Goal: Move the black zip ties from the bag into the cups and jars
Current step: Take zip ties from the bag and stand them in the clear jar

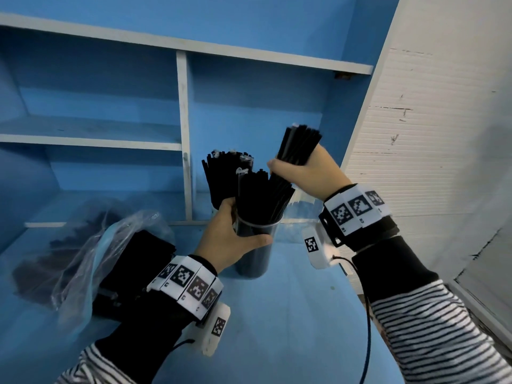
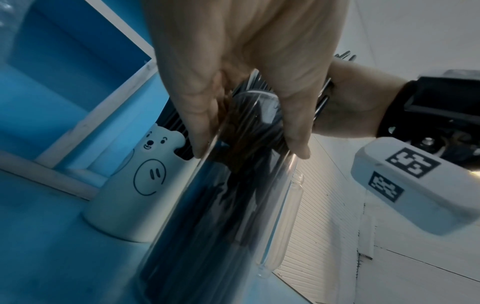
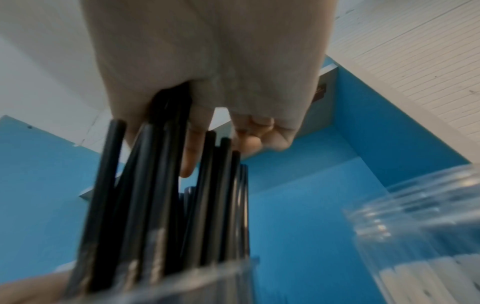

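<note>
**A:** What were the two hands doing at the blue table [image 1: 291, 314]?

**B:** The left hand [image 1: 224, 242] was wrapped around a clear jar [image 1: 253, 253] standing near the table's far edge, its fingers [image 2: 200, 115] and thumb curled on the glass just below the rim. The right hand [image 1: 310, 173] gripped a bundle of black zip ties [image 1: 297, 146], fingers closed tight around its middle, the lower ends angled down into the jar's mouth.

**A:** And the jar itself?

**B:** Already packed with upright black ties. Just behind it, toward the table's back edge, stood a white bear-faced cup [image 2: 135, 185], also holding black ties.

**A:** Where was the bag?

**B:** The clear plastic bag [image 1: 91, 245] lay crumpled toward the table's left edge, more dark ties showing inside. Beside it lay a flat black stack [image 1: 138, 261] near the left wrist; what it was could not be told. Another clear jar [image 3: 420, 226] sat blurred, just right of the one held.
</note>
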Tool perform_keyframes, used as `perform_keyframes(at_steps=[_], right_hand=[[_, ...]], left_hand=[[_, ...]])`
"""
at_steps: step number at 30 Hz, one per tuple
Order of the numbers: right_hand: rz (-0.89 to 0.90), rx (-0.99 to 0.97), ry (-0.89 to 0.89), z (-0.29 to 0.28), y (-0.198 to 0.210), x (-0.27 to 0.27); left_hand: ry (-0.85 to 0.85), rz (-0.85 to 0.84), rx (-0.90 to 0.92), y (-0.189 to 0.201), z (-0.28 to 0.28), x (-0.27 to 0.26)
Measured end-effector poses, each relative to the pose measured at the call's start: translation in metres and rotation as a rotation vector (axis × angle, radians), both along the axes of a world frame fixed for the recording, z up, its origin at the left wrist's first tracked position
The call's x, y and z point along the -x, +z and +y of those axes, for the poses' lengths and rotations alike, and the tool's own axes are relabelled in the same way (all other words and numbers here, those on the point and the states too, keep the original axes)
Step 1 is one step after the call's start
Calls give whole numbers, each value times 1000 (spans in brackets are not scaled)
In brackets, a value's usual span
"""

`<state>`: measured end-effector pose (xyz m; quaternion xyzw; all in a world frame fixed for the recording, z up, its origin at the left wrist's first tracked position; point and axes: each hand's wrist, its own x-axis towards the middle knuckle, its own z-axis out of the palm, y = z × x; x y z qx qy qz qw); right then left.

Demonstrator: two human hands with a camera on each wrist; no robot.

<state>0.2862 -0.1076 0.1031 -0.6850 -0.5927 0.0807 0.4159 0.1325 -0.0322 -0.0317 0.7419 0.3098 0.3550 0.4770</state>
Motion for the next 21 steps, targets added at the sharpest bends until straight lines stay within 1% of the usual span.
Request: perform_keyframes(at_steps=[3, 5, 6, 9, 10, 11, 14, 17, 18, 19, 21], right_hand=[[-90, 85, 79, -2, -18, 8], [-91, 123, 71, -8, -22, 13], [-46, 94, 72, -10, -24, 14], [110, -129, 130, -16, -25, 22], [107, -188, 157, -15, -25, 24], [60, -233, 178, -14, -25, 27], [-139, -309, 185, -7, -29, 31], [-248, -307, 80, -2, -38, 32], [-245, -323, 40, -2, -40, 33], [-204, -346, 28, -3, -41, 34], [-96, -412, 61, -5, -40, 35]], left_hand=[[-4, -4, 0, 1, 0, 0], [-1, -1, -5, 2, -1, 1], [1, 2, -6, 2, -1, 1], [7, 8, -13, 4, -2, 2], [10, 11, -21, 4, -3, 2], [15, 15, -33, 5, -3, 2], [23, 20, -55, 7, -5, 2], [20, 19, -33, 5, -4, 2], [19, 20, -27, 5, -4, 2], [18, 21, -25, 5, -5, 2], [21, 24, -31, 6, -6, 3]])
